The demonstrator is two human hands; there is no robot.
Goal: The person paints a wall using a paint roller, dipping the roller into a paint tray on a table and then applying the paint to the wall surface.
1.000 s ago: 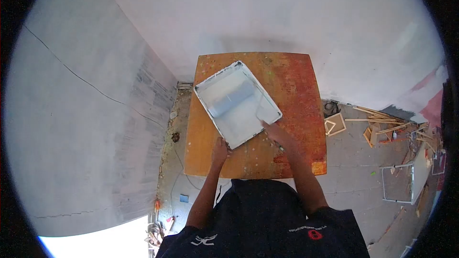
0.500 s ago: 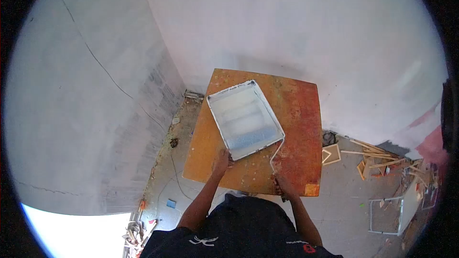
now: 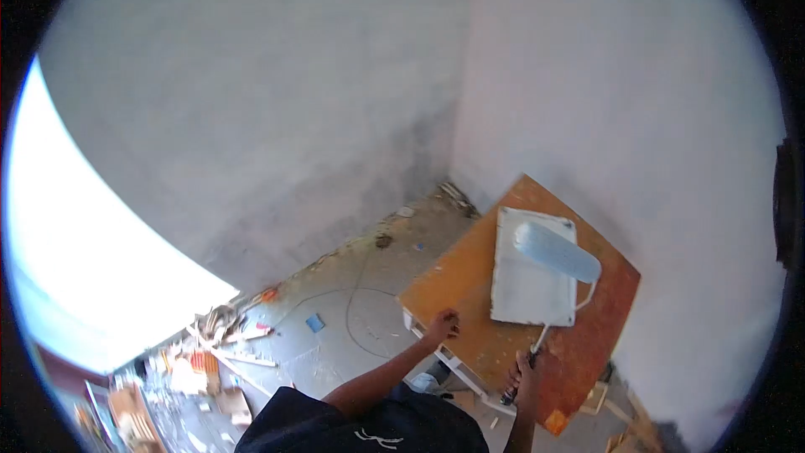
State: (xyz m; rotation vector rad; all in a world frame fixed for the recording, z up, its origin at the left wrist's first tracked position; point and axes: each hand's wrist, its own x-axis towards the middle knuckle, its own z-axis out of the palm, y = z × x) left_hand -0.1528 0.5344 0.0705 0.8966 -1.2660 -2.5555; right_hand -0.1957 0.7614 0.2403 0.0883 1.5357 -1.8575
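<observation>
My right hand point(image 3: 523, 376) is closed round the dark handle of a paint roller point(image 3: 558, 253). The roller's thick, pale, paint-coated sleeve hangs over a white paint tray point(image 3: 533, 306), hiding part of its far side. Its thin bent frame runs from the sleeve's right end down to the handle. The tray lies on a stained wooden tabletop point(image 3: 470, 285). Near the table's left edge, my left hand point(image 3: 444, 325) is off the tray, its fingers loosely bent and apart with nothing in them.
Two plastered walls meet in a corner behind the table. A cable point(image 3: 348, 319) loops over the floor, near a small blue piece point(image 3: 314, 323). Scrap wood and debris point(image 3: 222, 361) lie at the lower left, by a bright opening point(image 3: 101, 268). More wood pieces point(image 3: 625, 428) lie at lower right.
My view has turned left, so the table now appears further right. The roller has come up out of the tray in my right hand. My left hand has let go of the tray's edge.
</observation>
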